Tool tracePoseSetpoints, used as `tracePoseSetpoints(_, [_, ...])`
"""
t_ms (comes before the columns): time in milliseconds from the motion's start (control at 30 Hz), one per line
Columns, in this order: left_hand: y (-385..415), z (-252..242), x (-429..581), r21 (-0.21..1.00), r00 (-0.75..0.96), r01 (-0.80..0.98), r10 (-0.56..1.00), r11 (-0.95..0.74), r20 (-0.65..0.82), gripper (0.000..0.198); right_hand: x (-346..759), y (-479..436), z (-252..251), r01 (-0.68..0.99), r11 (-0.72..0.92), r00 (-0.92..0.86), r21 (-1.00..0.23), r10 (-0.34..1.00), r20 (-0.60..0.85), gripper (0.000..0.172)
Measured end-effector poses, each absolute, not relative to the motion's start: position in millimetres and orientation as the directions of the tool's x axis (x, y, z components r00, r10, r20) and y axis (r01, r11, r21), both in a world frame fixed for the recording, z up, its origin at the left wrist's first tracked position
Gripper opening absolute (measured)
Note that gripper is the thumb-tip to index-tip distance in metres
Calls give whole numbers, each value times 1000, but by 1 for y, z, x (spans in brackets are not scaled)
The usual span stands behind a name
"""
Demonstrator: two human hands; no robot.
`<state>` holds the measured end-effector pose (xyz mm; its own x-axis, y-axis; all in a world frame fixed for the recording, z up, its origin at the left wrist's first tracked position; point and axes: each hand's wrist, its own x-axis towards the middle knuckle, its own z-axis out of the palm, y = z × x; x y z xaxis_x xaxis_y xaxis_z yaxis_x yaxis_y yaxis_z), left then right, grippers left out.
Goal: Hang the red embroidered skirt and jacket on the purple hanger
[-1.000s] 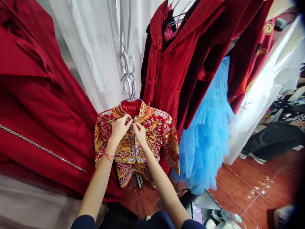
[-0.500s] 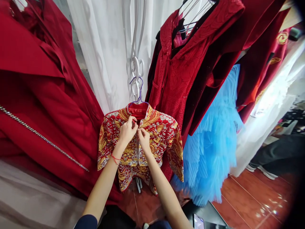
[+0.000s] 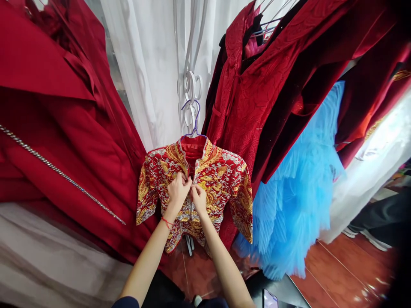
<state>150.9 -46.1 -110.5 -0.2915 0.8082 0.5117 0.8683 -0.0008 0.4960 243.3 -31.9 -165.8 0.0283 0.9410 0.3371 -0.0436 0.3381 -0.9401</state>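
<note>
A red jacket (image 3: pixel 221 171) with gold and silver embroidery hangs upright on a thin purple hanger (image 3: pixel 195 128), its standing collar parted at the top. My left hand (image 3: pixel 178 188) is closed on the left front edge, below the collar. Just beside it, slightly lower, my right hand (image 3: pixel 198 197) pinches the front opening at the middle. The fingertips of both hands nearly touch. Below them the two front edges lie together in a line. Whatever small part sits between the fingertips is hidden.
A large red dress (image 3: pixel 64 141) fills the left side. Dark red garments (image 3: pixel 257 102) and a blue ruffled dress (image 3: pixel 295 196) hang at right. White rings (image 3: pixel 190 85) hold the hanger. A phone (image 3: pixel 270 298) lies on a black surface below. A person's legs (image 3: pixel 382 214) show far right.
Both hands have moved down the front opening, and the collar now stands more open above them. The view has shifted slightly, so the garments appear farther right.
</note>
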Motion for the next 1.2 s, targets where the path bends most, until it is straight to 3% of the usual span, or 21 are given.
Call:
tracePoseSetpoints(467, [-52,-137,167,492,-380,843,889,219,255,34,249,-34,-204,-27,374,0,-927,928,374,38])
tracePoseSetpoints(600, [-56,-146,171,547,-423,807,865,224,270,31,246,-38,-216,-20,340,1,-940,940,340,37])
tracePoseSetpoints(733, [-66,-158,171,665,-548,716,762,213,345,24,245,-46,-258,11,287,-12,-958,958,287,40])
tracePoseSetpoints(900, [-75,-188,169,736,-661,642,641,215,390,19,257,-56,-344,213,147,-26,-966,989,145,50])
tracePoseSetpoints(1067, [-73,-221,154,675,-637,667,711,316,297,20,276,-57,-381,268,47,-7,-962,999,47,54])
tracePoseSetpoints(1200, [-83,-238,122,723,-618,627,750,291,234,23,308,-46,-380,322,43,-37,-946,999,33,52])
